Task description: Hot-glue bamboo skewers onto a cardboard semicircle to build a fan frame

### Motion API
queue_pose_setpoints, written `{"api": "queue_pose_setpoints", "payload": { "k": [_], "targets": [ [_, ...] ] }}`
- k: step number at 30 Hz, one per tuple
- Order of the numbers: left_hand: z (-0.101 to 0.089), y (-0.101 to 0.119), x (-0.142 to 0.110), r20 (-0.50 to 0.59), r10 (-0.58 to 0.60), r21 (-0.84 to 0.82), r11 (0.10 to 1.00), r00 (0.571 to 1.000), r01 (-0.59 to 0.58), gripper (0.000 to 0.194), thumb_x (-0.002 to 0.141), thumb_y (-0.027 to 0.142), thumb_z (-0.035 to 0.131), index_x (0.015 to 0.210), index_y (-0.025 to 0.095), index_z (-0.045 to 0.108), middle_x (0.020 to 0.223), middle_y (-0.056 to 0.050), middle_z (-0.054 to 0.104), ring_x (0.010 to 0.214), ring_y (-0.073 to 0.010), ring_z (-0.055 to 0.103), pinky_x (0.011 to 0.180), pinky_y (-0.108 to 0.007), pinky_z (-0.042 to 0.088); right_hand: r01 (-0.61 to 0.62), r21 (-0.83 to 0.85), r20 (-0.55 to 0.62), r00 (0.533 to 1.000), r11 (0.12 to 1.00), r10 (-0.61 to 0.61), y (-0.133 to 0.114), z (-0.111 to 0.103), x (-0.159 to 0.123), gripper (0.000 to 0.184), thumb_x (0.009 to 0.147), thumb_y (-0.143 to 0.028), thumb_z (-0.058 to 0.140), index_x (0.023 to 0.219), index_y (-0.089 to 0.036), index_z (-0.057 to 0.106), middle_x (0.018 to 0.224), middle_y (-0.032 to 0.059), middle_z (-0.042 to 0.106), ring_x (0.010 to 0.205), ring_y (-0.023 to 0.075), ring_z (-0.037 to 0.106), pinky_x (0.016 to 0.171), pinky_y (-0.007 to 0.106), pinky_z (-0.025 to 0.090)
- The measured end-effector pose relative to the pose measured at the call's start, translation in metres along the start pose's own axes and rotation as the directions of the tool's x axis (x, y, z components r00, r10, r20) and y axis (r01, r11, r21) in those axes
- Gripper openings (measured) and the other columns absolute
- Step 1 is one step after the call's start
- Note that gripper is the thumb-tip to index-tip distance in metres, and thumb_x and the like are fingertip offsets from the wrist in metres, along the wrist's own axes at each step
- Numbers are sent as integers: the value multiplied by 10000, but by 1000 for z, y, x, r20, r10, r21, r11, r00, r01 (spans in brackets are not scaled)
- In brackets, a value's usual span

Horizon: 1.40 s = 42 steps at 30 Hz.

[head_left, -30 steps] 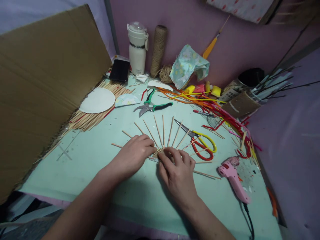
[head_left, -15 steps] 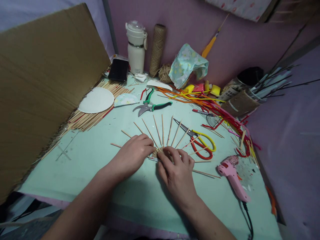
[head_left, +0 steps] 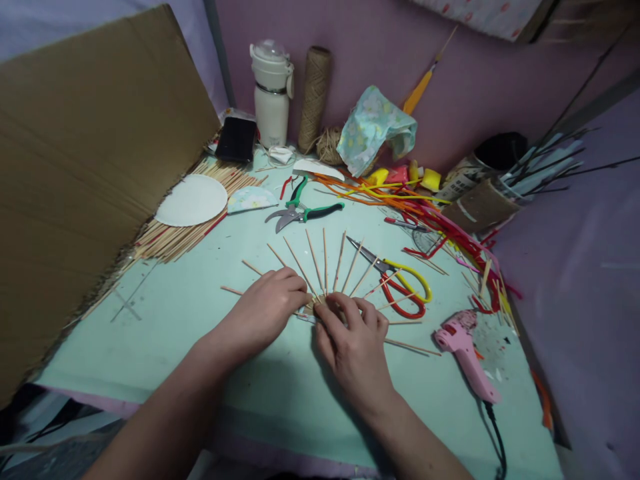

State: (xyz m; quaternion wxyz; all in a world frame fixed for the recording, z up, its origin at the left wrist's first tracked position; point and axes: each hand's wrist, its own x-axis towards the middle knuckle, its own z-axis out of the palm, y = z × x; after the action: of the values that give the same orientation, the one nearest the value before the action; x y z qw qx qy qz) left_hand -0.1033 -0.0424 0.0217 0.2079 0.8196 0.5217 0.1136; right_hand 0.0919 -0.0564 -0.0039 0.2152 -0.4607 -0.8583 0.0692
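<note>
At the middle of the counter [head_left: 270, 387], the right hand [head_left: 355, 330] presses bent fingertips on the joining place of the fan of sticks [head_left: 325, 263]; the left hand [head_left: 275, 299] has its fingers curled at the left side of this place. Whether either hand pinches something, I cannot tell. Taken from this joining place, the pink glue gun [head_left: 469, 357] lies between three and four o'clock, the scissors [head_left: 387, 268] near two, the pruning shears [head_left: 301, 214] near twelve, and the white bottle [head_left: 271, 107] stands toward eleven.
</note>
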Motion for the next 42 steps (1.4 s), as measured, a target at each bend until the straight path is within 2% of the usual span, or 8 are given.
{"api": "queue_pose_setpoints", "payload": {
  "k": [11,28,34,42],
  "targets": [
    [0,0,1,1,-12,-5,1000,1000,12,183,955,175,580,1035,192,744,987,-48,705,1013,-233,571,892,-392,456,10,-6,-8,1000,1000,-10,0,-1,0,242,953,-253,607,1184,-260,679,1243,48,662,1089,266,482,880,433,329],
    [3,-1,1,-48,21,21,1000,999,-20,222,967,171,525,1010,182,742,957,-56,695,976,-224,557,881,-376,458,7,0,-18,1000,1000,-7,0,0,0,247,945,-247,609,1182,-256,675,1235,50,664,1092,269,486,880,436,333],
    [2,1,2,-15,-6,14,1000,1000,6,188,950,160,568,1008,182,745,973,-54,696,993,-228,557,898,-380,455,7,-19,4,1000,1000,-7,0,-1,0,250,947,-256,606,1187,-264,675,1246,53,662,1090,266,493,877,426,337],
    [0,2,2,4,-18,13,1000,1000,18,215,965,163,542,1023,181,748,971,-56,700,998,-229,562,903,-393,467,-2,-17,13,1000,1000,2,0,-1,0,245,953,-269,600,1185,-267,678,1254,52,659,1102,268,490,889,430,334]
  ]
}}
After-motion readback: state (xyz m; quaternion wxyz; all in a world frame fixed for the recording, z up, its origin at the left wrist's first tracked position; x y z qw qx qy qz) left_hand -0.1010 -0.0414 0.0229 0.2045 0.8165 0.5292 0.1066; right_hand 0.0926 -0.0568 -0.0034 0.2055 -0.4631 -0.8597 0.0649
